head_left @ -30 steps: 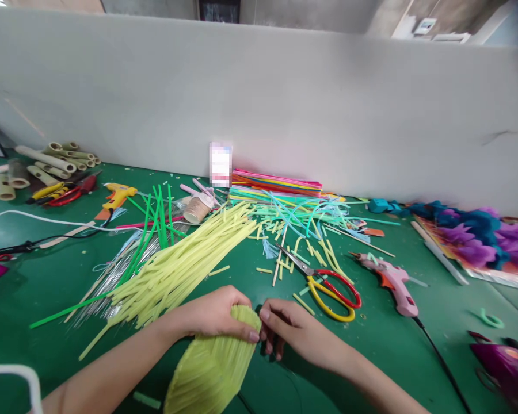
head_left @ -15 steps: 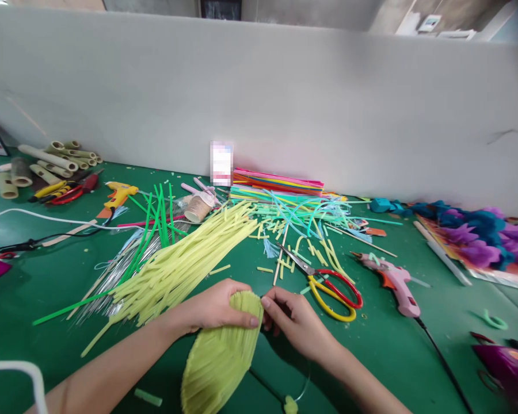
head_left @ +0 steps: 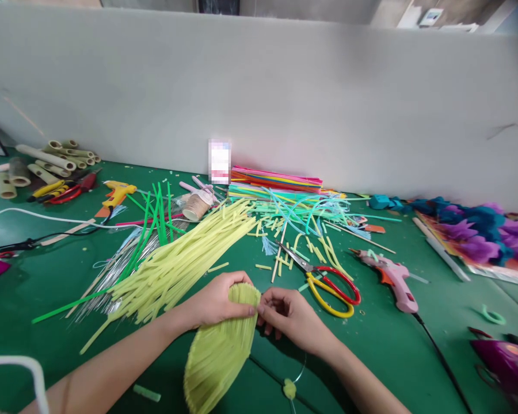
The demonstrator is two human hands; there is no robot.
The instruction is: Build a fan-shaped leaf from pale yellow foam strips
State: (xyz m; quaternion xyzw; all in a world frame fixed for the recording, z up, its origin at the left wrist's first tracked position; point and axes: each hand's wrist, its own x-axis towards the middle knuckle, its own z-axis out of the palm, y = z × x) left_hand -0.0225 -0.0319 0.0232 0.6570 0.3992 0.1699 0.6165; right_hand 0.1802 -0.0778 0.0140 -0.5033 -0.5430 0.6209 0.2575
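Note:
My left hand grips the top of a fan-shaped bundle of yellow-green strips that lies on the green table. My right hand is closed in a pinch against the bundle's upper right edge; what it pinches is too small to make out. A thin wire with a small yellow tuft trails below my right wrist. A large pile of loose pale yellow strips lies just behind my left hand.
Red-and-yellow scissors and a pink glue gun lie to the right. Green strips, a yellow glue gun, a tape roll, stacked coloured strips, bamboo tubes and purple-blue feathers lie farther back.
Both hands and the fan bundle have shifted slightly away from me. The wire with the yellow tuft has come into view below my right wrist.

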